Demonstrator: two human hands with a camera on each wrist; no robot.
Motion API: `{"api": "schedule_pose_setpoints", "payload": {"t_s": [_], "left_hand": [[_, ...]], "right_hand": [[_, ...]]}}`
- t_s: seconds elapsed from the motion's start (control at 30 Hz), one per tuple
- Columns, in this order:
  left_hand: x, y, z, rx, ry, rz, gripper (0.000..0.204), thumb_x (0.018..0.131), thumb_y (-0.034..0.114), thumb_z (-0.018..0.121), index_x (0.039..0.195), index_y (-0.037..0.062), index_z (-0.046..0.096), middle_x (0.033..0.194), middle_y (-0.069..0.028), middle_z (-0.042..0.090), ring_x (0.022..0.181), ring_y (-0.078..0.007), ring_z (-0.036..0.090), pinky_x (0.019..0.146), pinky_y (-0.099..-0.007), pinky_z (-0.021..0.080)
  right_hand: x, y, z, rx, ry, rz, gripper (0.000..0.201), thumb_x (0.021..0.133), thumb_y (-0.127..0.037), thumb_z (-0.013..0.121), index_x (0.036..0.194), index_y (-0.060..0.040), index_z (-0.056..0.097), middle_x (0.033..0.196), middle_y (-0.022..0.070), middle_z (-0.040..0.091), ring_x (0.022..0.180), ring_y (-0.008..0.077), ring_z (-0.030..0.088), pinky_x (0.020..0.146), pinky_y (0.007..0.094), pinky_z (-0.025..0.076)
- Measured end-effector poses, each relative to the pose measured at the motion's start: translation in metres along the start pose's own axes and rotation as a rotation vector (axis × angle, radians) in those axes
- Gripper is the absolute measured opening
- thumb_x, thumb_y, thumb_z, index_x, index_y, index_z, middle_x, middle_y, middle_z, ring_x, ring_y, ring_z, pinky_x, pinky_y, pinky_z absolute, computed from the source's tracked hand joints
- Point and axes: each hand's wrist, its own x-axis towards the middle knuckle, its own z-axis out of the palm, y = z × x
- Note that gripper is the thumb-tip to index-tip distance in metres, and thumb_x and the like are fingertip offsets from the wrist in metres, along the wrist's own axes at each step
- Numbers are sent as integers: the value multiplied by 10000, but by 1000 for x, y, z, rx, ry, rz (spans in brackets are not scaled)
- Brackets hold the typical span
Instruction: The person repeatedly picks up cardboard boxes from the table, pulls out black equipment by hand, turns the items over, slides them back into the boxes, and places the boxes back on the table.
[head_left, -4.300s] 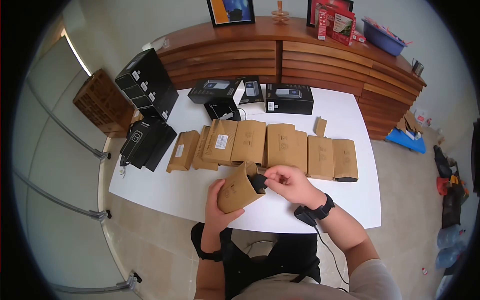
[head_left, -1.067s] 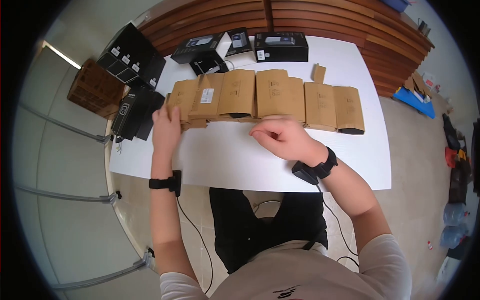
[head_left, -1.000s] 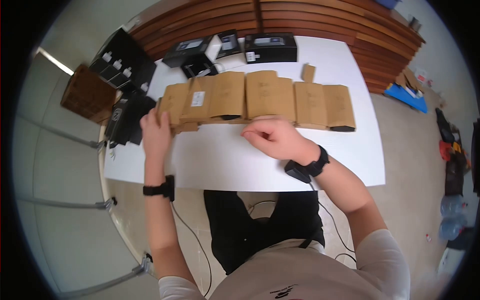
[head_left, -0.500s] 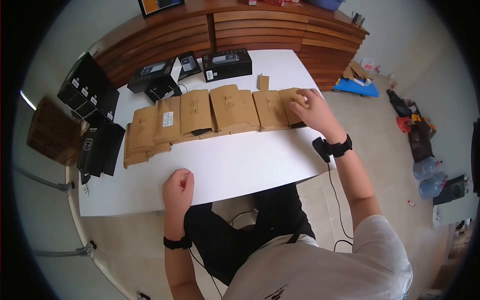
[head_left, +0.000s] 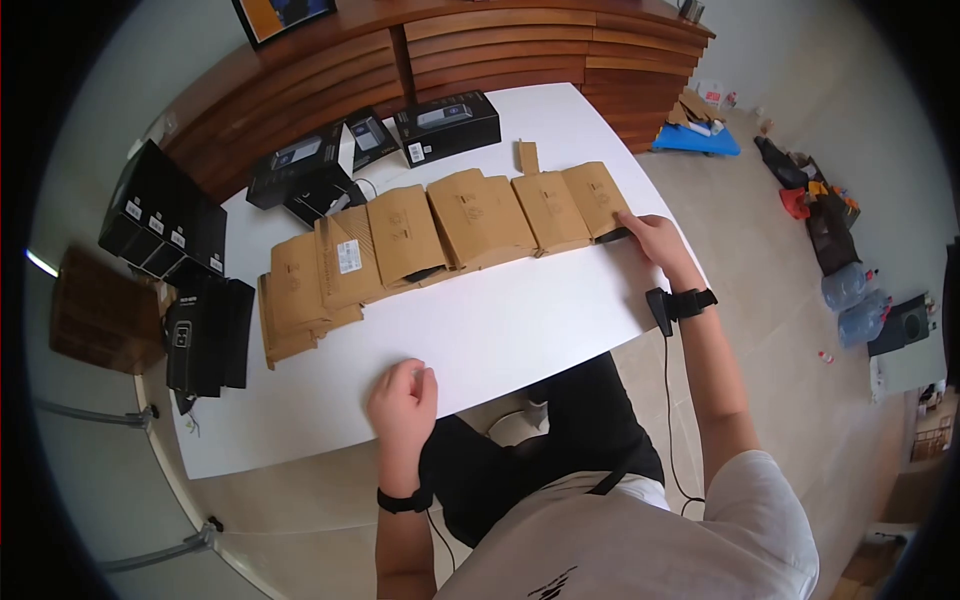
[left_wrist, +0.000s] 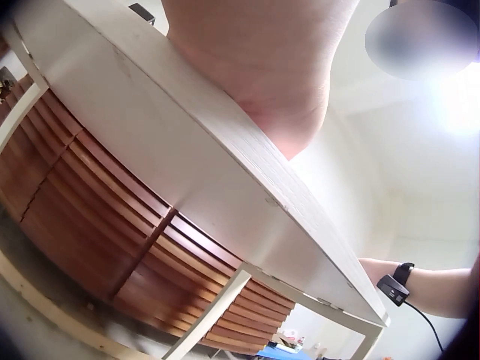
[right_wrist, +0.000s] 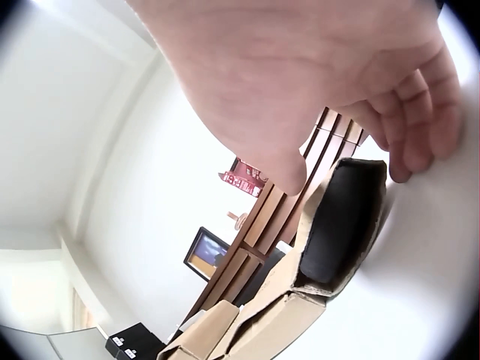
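Observation:
A row of brown cardboard boxes (head_left: pixel 400 232) lies across the white table (head_left: pixel 470 340). At its right end is a cardboard box (head_left: pixel 597 198) whose open end shows a dark object (right_wrist: pixel 341 221) inside. My right hand (head_left: pixel 660 243) is at this box's near right corner, holding nothing. In the right wrist view, the thumb is by one side of the open end and the fingers (right_wrist: pixel 405 142) reach down past the other. My left hand (head_left: pixel 403 408) rests at the table's front edge, fingers loosely curled around nothing; its wrist view shows only the hand's heel.
Black printed boxes (head_left: pixel 450 128) stand at the back of the table. More black boxes (head_left: pixel 160 215) are stacked at the left. A small cardboard piece (head_left: pixel 527 156) lies behind the row. A wooden cabinet (head_left: pixel 500 50) stands beyond.
Both hands held a cardboard box with a dark object earlier. Since then, my left hand has left the row's left end for the front edge, and my right hand has moved to its right end.

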Motion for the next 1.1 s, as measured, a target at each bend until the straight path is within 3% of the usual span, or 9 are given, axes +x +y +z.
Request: {"api": "schedule_pose_setpoints", "payload": {"t_s": [0.3, 0.53, 0.7, 0.8, 0.87, 0.9, 0.97, 1.0, 1.1], "left_hand": [[1, 3, 1, 29, 6, 17, 98, 808, 152, 711, 865, 81, 677, 665, -55, 608, 552, -222, 573, 544, -349, 472], [-3, 1, 6, 7, 73, -46, 121, 812, 146, 710, 892, 63, 674, 670, -78, 615, 560, -242, 579, 546, -351, 470], [-6, -7, 9, -71, 100, -99, 136, 831, 165, 716, 906, 60, 675, 645, -72, 599, 561, -208, 584, 550, -338, 471], [-4, -29, 20, -276, 49, -165, 149, 873, 159, 693, 965, 43, 671, 686, -53, 625, 560, -167, 579, 542, -315, 462], [4, -43, 24, -524, -19, -110, 252, 973, 200, 586, 1163, 37, 611, 833, -83, 664, 564, -154, 580, 506, -293, 451], [8, -31, 19, -519, -17, -101, 252, 973, 200, 586, 1163, 37, 611, 833, -83, 664, 564, -154, 580, 506, -293, 451], [13, 2, 9, -1002, -248, -352, 379, 1049, 273, 435, 1350, 45, 466, 944, -127, 653, 559, -171, 583, 467, -281, 444], [16, -1, 18, -1052, -359, -327, 454, 1072, 340, 328, 1429, 61, 365, 967, -139, 630, 556, -191, 588, 429, -280, 438], [20, 17, 28, -1272, -451, -388, 469, 1076, 345, 306, 1437, 49, 352, 973, -134, 612, 557, -207, 591, 418, -275, 429]], "right_hand": [[10, 14, -3, 185, 36, -1, 571, 788, -469, 704, 926, 83, 663, 745, 100, 647, 624, 172, 599, 589, 289, 471], [-4, 33, -13, 729, 6, -4, 377, 889, -325, 634, 1014, 30, 619, 791, 74, 642, 594, 132, 597, 539, 253, 485], [-46, 40, -32, 844, -49, -144, 312, 908, -268, 582, 1050, 9, 606, 841, 66, 636, 666, 129, 612, 551, 263, 488], [-81, 27, -23, 899, -222, -270, 281, 886, -216, 558, 1051, 11, 575, 886, 62, 620, 721, 129, 609, 574, 261, 484], [-97, 22, -11, 792, -390, -293, 264, 874, -226, 603, 1014, -3, 577, 862, 44, 603, 725, 111, 594, 588, 251, 476], [-105, 16, 3, 751, -447, -289, 254, 870, -227, 621, 996, -10, 580, 856, 38, 598, 725, 104, 588, 591, 245, 471], [-113, 8, 38, 692, -547, -291, 266, 864, -235, 653, 994, -10, 599, 843, 34, 601, 720, 94, 581, 594, 238, 468], [-113, 6, 57, 677, -600, -317, 272, 868, -240, 657, 999, -6, 606, 835, 33, 604, 708, 94, 578, 595, 238, 469], [-115, -7, 98, 643, -718, -375, 305, 890, -260, 663, 1038, 2, 615, 810, 31, 614, 659, 96, 570, 576, 237, 470]]}}
